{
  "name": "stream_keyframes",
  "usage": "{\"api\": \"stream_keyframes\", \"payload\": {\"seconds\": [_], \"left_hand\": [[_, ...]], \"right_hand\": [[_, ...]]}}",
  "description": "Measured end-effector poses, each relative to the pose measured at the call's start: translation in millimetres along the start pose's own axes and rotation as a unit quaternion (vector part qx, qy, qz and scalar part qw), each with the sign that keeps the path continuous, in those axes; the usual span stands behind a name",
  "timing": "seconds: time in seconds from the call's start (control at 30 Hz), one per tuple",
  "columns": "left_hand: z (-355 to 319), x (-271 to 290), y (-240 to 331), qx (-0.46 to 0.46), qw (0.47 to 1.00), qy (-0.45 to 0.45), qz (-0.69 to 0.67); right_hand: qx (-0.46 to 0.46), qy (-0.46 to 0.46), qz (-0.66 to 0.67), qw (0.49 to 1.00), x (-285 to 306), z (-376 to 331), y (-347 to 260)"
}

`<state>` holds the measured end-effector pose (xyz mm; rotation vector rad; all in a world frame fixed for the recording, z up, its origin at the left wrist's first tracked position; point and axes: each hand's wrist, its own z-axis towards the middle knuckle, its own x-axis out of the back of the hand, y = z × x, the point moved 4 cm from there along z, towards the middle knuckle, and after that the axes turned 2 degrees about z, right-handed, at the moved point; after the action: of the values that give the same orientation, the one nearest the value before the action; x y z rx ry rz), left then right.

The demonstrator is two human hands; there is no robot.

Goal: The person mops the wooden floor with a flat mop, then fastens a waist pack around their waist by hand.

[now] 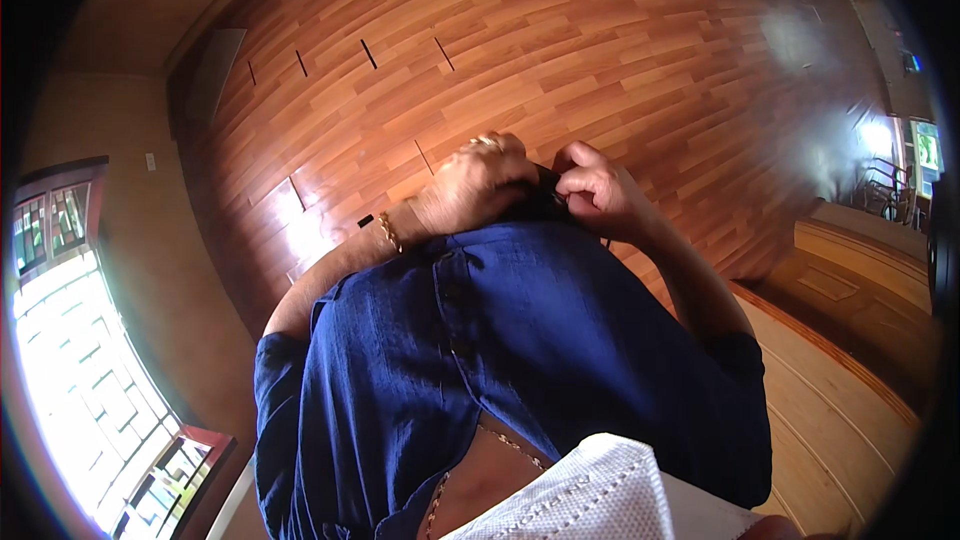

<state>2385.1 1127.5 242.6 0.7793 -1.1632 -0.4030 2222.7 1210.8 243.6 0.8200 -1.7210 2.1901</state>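
In front of my waist, just past the hem of my blue shirt (520, 290), my two hands are close together. My left hand (478, 185), with a ring and a gold bracelet at the wrist, is curled with its fingers bent inward. My right hand (603, 192) is pinched, its thumb and fingertips pressed together. Between them shows a dark, soft-looking thing (545, 190), and both hands are at it. Its kind cannot be made out, since the fingers and the shirt cover most of it.
Wood-plank flooring (560, 50) with several dark gaps spreads ahead. At the left are a wall and a bright barred window (90, 380). A pale wooden bench or bed (800, 380) stands close on my right, with a carved wooden panel (840, 285) beyond it.
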Motion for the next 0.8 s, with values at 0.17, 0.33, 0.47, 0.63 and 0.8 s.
{"api": "stream_keyframes", "payload": {"seconds": [0.17,0.33,0.47,0.63,0.8], "left_hand": [[-3.7,-12.8,-51.5,0.209,0.957,-0.047,-0.195],[5.9,-10.2,-66.2,0.186,0.959,-0.116,-0.181],[2.4,-6.2,-60.9,0.145,0.970,-0.156,-0.117],[-6.3,0.0,-57.7,0.108,0.971,-0.155,-0.145],[-9.8,11.6,-48.2,0.083,0.978,-0.179,0.060]], "right_hand": [[-0.222,-0.067,0.249,0.940,1.2,7.5,12.6],[-0.186,-0.069,0.179,0.964,-7.3,25.9,10.7],[-0.184,-0.119,0.137,0.966,-7.3,39.3,3.5],[-0.145,-0.146,0.142,0.968,-15.2,44.9,9.4],[-0.107,-0.200,0.089,0.970,-23.7,54.4,2.8]]}}
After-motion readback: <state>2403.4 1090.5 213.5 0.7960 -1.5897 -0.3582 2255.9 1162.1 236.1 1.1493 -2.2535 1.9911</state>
